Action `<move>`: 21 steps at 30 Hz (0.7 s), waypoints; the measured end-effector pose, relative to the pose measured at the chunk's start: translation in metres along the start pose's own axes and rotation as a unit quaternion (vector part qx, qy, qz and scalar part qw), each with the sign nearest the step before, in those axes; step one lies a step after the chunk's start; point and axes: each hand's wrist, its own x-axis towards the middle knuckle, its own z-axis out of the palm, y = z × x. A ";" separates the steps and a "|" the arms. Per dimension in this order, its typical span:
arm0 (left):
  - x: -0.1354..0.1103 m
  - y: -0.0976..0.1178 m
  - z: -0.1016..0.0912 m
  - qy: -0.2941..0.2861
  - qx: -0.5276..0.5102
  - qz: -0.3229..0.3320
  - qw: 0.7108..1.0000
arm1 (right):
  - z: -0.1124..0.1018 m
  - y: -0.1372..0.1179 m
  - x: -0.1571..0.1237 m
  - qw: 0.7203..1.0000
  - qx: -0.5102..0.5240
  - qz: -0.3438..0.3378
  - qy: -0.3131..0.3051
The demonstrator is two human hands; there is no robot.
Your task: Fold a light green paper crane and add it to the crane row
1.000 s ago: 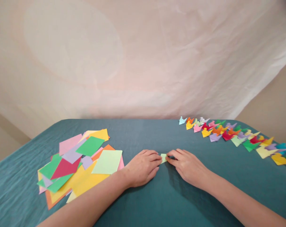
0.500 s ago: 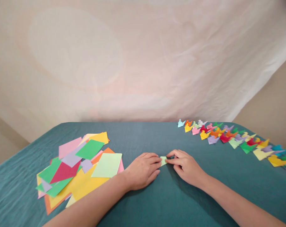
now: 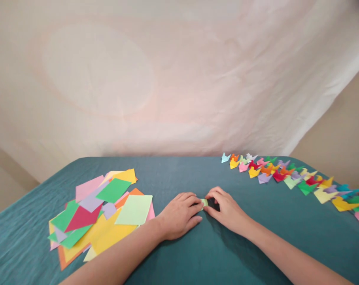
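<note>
two hands at work on one teal surface (image 3: 179, 261), seen from above. one folded paper (image 3: 204, 202), light green and small, lies between the hands, midway between the surface's left and right edges and well in from its far edge. left hand (image 3: 181, 215): palm down, fingers on the paper's left end, thumb apart; whether it pinches or only presses cannot be told. right hand (image 3: 227, 209): thumb and forefinger grasping the paper's right end. toward the left edge, one heap of paper sheets (image 3: 108, 233), too overlapped for a full count; one crimson sheet (image 3: 84, 217) and one pale-green sheet (image 3: 134, 209) lie on top. from near the far-right corner along the right edge, roughly thirty folded birds (image 3: 279, 176), one of them light blue (image 3: 225, 158). beyond the far edge, one pale cloth (image 3: 179, 79).
</note>
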 end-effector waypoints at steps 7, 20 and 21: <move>0.000 -0.001 0.004 0.019 -0.056 -0.033 0.998 | 0.003 0.001 0.010 0.998 0.030 0.060 -0.012; 0.030 -0.002 0.025 0.128 -0.371 -0.224 0.892 | 0.004 0.010 0.012 0.953 0.299 0.049 -0.021; 0.033 -0.003 0.027 0.136 -0.403 -0.229 0.876 | 0.003 0.012 0.014 0.942 0.329 0.054 -0.026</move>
